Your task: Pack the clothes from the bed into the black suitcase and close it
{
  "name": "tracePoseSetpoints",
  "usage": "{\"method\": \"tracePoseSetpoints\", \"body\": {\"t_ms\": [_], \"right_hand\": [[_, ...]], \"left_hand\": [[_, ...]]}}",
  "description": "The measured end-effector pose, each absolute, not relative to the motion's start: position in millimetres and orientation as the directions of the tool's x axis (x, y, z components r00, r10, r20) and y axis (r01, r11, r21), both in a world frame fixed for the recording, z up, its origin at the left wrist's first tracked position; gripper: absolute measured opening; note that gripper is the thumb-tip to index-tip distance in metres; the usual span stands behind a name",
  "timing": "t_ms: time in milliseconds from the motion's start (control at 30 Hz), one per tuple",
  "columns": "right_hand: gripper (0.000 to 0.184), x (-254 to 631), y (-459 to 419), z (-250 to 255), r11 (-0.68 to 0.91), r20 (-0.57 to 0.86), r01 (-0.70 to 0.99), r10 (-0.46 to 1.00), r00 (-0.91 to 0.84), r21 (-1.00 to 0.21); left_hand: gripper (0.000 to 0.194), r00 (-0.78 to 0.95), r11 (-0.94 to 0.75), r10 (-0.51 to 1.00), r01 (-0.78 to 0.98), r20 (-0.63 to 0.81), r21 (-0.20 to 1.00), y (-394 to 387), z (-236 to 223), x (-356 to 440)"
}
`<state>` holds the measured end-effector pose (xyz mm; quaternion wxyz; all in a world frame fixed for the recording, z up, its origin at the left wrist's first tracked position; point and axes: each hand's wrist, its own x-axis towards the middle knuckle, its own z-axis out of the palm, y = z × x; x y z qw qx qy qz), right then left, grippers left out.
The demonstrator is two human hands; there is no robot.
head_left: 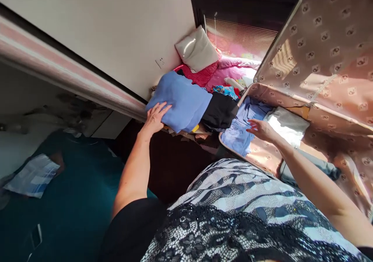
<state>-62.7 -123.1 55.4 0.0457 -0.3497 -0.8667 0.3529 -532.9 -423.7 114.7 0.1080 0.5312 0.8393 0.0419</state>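
My left hand [155,116] lies with fingers stretched out on the near edge of a folded blue cloth [183,100] that tops a pile of clothes. A folded black garment [220,111] sits to the right of that cloth. My right hand [260,130] hovers, fingers spread, over light blue clothing [239,135] packed in the open suitcase [262,159]. A white folded garment [287,125] lies just beyond my right hand in the case. Neither hand grips anything.
The suitcase lid [323,48] stands open at the right, lined with patterned pink fabric. A beige pillow [196,50] and pink bedding [233,69] lie behind the pile. A white wall panel [110,28] is at the left; a checked cloth [33,175] lies on teal floor.
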Motion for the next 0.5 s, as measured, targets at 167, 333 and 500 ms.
{"method": "tracePoseSetpoints", "body": {"t_ms": [167,333,500], "right_hand": [[0.066,-49.1,-110.2,65.1,0.378,-0.147,0.636,0.774,-0.616,-0.673],[0.065,-14.8,-103.0,59.3,0.292,-0.226,0.689,0.800,-0.556,-0.663],[0.070,7.6,-113.9,32.7,0.159,-0.335,0.671,0.770,-0.544,-0.724]], "left_hand": [[0.101,-0.371,0.380,0.925,0.905,-0.086,0.192,-424.3,109.3,-535.2],[0.081,-0.380,0.370,0.925,0.904,0.006,0.214,-427.9,101.7,-543.1],[0.070,-0.383,0.369,0.924,0.895,0.006,0.250,-421.4,111.0,-562.2]]}}
